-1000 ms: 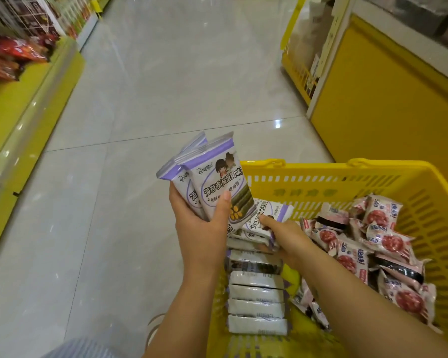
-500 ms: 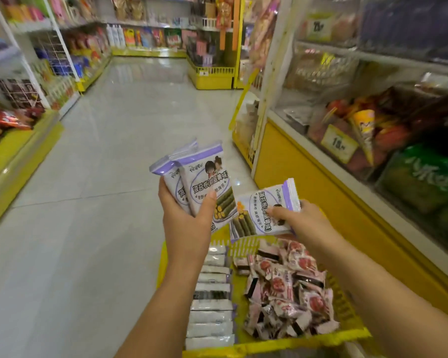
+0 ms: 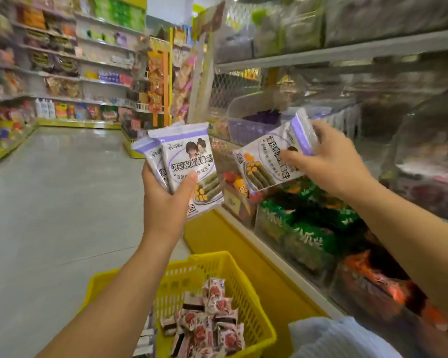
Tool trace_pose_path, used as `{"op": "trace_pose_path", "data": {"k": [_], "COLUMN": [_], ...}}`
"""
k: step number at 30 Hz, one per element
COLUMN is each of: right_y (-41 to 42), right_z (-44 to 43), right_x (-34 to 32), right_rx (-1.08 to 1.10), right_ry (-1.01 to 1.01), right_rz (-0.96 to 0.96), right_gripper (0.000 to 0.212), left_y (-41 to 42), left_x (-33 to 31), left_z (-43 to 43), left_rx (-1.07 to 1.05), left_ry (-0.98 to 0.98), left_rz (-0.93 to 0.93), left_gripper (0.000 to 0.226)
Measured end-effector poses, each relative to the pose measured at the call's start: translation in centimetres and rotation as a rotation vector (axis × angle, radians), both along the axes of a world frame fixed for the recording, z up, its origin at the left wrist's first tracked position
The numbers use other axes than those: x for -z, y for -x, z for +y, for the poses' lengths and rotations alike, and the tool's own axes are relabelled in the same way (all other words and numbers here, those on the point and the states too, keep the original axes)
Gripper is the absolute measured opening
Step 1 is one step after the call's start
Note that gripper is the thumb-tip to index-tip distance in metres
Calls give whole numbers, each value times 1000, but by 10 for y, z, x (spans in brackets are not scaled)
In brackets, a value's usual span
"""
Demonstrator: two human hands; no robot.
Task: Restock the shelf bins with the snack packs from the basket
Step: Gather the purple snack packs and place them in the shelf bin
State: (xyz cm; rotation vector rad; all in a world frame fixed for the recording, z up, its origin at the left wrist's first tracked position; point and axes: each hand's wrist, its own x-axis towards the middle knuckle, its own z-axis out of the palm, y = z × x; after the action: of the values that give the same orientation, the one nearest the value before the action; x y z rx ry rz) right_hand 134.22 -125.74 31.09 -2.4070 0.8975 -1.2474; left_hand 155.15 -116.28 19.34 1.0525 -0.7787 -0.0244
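My left hand [image 3: 166, 200] grips a small stack of white-and-purple seaweed snack packs [image 3: 189, 164], held upright in front of me. My right hand [image 3: 329, 164] pinches one more purple snack pack [image 3: 267, 161], tilted, raised toward the shelf bins [image 3: 248, 130] on the right. One bin there holds purple packs behind a clear front. The yellow basket [image 3: 246, 288] sits on the floor below, with red-and-white snack packs [image 3: 212, 321] heaped inside and a row of white packs [image 3: 145, 342] along its left side.
A yellow-based shelf unit [image 3: 246, 251] runs along the right, its clear-fronted bins full of green and orange bags [image 3: 308, 228]. Grey tiled aisle floor [image 3: 62, 202] stretches to the left. More stocked shelves [image 3: 57, 73] line the far wall.
My right hand lifted one purple pack out of the basket and carried it up and right toward the bins. My view rose from the basket to the shelves; the left hand kept its stack.
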Motion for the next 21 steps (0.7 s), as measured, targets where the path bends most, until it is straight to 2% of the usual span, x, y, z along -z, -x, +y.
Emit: {"op": "trace_pose_path", "data": {"k": [3,6,9,13,15,17,21], "right_y": [26,49,60,56,50,43,30], "right_z": [-6,-16,-31,-53,-66,-80,-108], "right_x": [-36,-69,-92,-101,-100,-99,-94], "right_rx": [118,221,319,557,622,658,578], "right_ry": [150,289,389,551,511,388,156], "right_rz": [11,-16,3,301,495,645,779], "right_gripper": [53,54,55,49,48,53,69], "left_y": [7,11,16,24,27,27,24], "left_x": [-15,-17,-8,3,7,8,10], "left_z": [-8,-17,-30,-48,-53,-58,-63], "left_rx": [58,117,148,196,241,266,268], "left_ry": [24,29,14,3,0,-7,-4], "left_rz": [-31,-19,14,32,16,1,-3], "left_gripper": [57,62,58,52,51,48,46]}}
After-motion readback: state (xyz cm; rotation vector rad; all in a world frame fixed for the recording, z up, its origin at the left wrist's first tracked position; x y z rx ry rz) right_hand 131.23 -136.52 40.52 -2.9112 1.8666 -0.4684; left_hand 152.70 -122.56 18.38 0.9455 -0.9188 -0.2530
